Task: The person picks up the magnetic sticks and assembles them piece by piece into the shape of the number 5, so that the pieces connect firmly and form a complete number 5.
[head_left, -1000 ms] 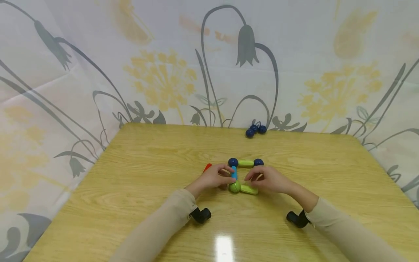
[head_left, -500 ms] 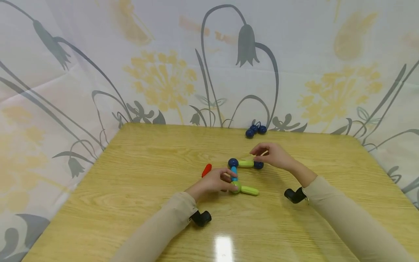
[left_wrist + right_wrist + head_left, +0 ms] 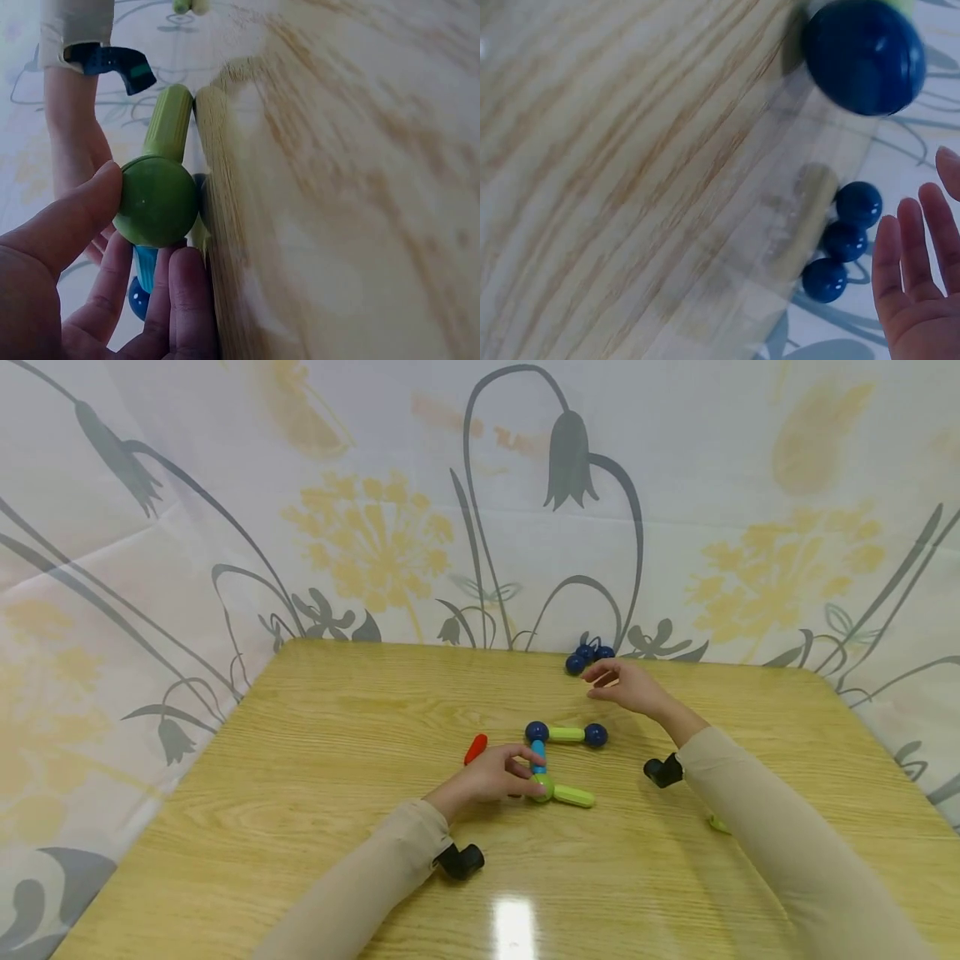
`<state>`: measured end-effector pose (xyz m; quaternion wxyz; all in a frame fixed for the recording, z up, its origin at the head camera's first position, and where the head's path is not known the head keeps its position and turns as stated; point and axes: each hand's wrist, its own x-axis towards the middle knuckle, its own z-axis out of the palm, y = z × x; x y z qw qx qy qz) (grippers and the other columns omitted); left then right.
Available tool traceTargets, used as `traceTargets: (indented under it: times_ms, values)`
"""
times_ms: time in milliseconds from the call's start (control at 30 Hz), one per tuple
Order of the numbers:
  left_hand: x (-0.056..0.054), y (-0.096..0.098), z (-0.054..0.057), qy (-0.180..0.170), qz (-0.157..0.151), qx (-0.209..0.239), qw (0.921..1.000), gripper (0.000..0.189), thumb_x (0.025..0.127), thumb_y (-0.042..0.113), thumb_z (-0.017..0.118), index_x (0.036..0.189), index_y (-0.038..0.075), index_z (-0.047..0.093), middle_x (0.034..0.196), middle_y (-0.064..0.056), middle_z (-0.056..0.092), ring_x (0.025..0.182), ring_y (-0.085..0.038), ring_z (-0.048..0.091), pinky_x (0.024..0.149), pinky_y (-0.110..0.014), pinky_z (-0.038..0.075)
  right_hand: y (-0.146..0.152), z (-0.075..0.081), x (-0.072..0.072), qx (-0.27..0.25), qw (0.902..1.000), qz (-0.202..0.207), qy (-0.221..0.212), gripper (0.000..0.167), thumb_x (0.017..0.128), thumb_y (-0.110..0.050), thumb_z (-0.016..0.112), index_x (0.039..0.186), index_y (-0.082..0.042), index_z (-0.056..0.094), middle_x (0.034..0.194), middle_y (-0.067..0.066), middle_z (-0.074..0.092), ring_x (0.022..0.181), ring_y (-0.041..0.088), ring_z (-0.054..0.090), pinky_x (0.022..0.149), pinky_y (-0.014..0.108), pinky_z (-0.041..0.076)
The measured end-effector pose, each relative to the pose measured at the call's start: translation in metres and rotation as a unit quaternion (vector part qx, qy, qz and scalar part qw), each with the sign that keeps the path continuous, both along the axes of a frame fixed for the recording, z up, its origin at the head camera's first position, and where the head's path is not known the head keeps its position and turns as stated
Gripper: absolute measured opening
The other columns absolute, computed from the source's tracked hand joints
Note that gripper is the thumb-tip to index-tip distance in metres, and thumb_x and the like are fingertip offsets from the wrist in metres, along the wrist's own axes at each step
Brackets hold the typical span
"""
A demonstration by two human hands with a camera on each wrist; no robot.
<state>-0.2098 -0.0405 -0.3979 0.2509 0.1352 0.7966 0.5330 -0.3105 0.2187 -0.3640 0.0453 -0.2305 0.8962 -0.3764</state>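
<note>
On the table my left hand (image 3: 491, 774) pinches a green ball (image 3: 157, 199) between thumb and fingers. A lime stick (image 3: 573, 796) extends right from this ball, and a light blue stick (image 3: 538, 750) runs from it to a dark blue ball (image 3: 537, 732). Beyond, another lime stick (image 3: 566, 734) links that ball to a second dark blue ball (image 3: 596, 735). My right hand (image 3: 630, 685) is above the table with fingers loosely extended and nothing in them. Its fingertips are close to several loose dark blue balls (image 3: 845, 240) near the back edge.
A red stick (image 3: 476, 749) lies just beyond my left hand. Part of a lime piece (image 3: 717, 824) shows beside my right sleeve. A flower-patterned cloth (image 3: 375, 527) hangs behind the wooden table (image 3: 360, 710).
My right hand has left the near lime stick, passed over the right dark blue ball and moved back toward the loose balls. The left hand has shifted slightly, staying at the green ball.
</note>
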Motion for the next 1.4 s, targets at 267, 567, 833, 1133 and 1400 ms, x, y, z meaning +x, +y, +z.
traceTargets:
  times_ms: [267,567,833,1133,1400]
  values:
    - [0.002,0.002,0.0,0.001,-0.005,-0.006,1.0,0.03,0.081,0.017,0.075,0.109,0.014,0.063,0.095,-0.003,0.061,0.086,-0.016,0.057,0.072,-0.03,0.049,0.004,-0.009,-0.016,0.006,0.9999,-0.008,0.006,0.038,0.087,0.004,0.061,0.123,0.01,0.051,0.121,0.029,0.051,0.106,0.043,0.051,0.089,0.051,0.043]
    - [0.007,0.006,-0.003,0.001,-0.007,0.005,1.0,0.029,0.08,0.015,0.075,0.107,0.012,0.064,0.093,-0.003,0.062,0.083,-0.015,0.057,0.069,-0.028,0.049,0.014,-0.025,-0.032,0.025,0.9997,0.001,-0.002,0.055,0.087,-0.008,0.062,0.138,-0.002,0.041,0.136,0.026,0.037,0.113,0.045,0.044,0.087,0.053,0.042]
    - [0.006,0.007,-0.004,0.026,-0.017,-0.014,0.9994,0.026,0.084,0.019,0.072,0.11,0.015,0.068,0.105,-0.003,0.061,0.098,-0.017,0.056,0.078,-0.031,0.048,0.009,-0.016,-0.025,0.074,0.9969,-0.018,0.022,0.048,0.083,-0.004,0.068,0.126,0.009,0.051,0.109,0.03,0.04,0.096,0.042,0.043,0.081,0.051,0.041]
    - [0.005,0.006,-0.002,0.05,-0.011,-0.035,0.9981,0.03,0.079,0.019,0.076,0.108,0.015,0.069,0.109,-0.002,0.061,0.103,-0.019,0.055,0.084,-0.031,0.046,0.015,-0.009,-0.008,0.108,0.9941,0.007,0.002,0.03,0.084,-0.01,0.069,0.107,0.008,0.063,0.103,0.02,0.062,0.096,0.038,0.057,0.083,0.05,0.045]
    - [0.003,0.0,-0.002,0.053,-0.005,-0.023,0.9983,0.03,0.08,0.015,0.075,0.11,0.012,0.068,0.112,-0.007,0.06,0.105,-0.023,0.054,0.089,-0.036,0.045,0.016,-0.009,0.016,0.083,0.996,-0.03,0.016,0.034,0.084,-0.015,0.071,0.111,0.005,0.064,0.103,0.017,0.064,0.09,0.032,0.06,0.076,0.044,0.049]
